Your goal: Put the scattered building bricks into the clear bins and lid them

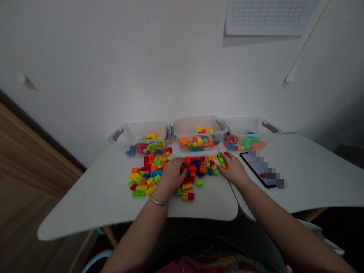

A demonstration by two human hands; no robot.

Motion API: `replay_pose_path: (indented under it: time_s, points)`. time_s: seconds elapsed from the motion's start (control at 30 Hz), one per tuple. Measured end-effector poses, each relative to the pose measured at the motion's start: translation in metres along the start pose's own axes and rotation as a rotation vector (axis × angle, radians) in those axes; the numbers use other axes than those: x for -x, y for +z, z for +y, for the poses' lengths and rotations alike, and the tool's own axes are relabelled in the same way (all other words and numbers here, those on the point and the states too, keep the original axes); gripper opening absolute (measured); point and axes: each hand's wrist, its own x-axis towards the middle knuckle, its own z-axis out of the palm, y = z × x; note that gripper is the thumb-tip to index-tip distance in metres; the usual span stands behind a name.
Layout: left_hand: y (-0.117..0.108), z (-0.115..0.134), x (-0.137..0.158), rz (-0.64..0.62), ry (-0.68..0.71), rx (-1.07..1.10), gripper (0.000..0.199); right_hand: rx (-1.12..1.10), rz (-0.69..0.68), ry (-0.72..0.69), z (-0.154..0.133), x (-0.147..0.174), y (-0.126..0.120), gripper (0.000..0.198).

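Note:
A pile of colourful toy building blocks (156, 173) in red, orange, yellow, green and blue lies on the white table (210, 206). My left hand (172, 176), with a silver bangle at the wrist, rests over the middle of the pile. Its thumb stands apart from the fingers, and blocks show between them; the fingertips are partly hidden. At the pile's right edge, my right hand (234, 170) has its thumb and fingers around a small group of joined green and yellow blocks (222, 161).
Behind the pile, three clear plastic bins stand against the wall: a left bin (133, 131), a middle bin (187, 125) and a right bin (241, 125), each with colourful toys inside. A phone (258, 169) lies right of my right hand. A seam (233, 193) divides the table.

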Motion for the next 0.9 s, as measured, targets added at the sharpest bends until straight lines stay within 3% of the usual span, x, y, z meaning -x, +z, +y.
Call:
replay_pose_path:
  time_s: [0.2,0.5,0.67,0.9]
  points:
    - [0.002,-0.001,0.0,0.003,-0.012,-0.004,0.035,0.062,-0.07,0.029,-0.007,-0.014,-0.003,0.065]
    - [0.002,-0.002,0.0,0.002,-0.002,0.007,0.036,0.055,0.092,0.045,-0.002,-0.021,0.003,0.042]
    - [0.002,-0.001,0.0,0.003,-0.006,0.01,0.035,0.061,0.078,0.021,-0.003,-0.021,0.004,0.052]
    - [0.002,-0.002,0.0,0.007,0.011,-0.002,0.035,-0.015,0.087,0.062,-0.006,-0.016,0.001,0.037]
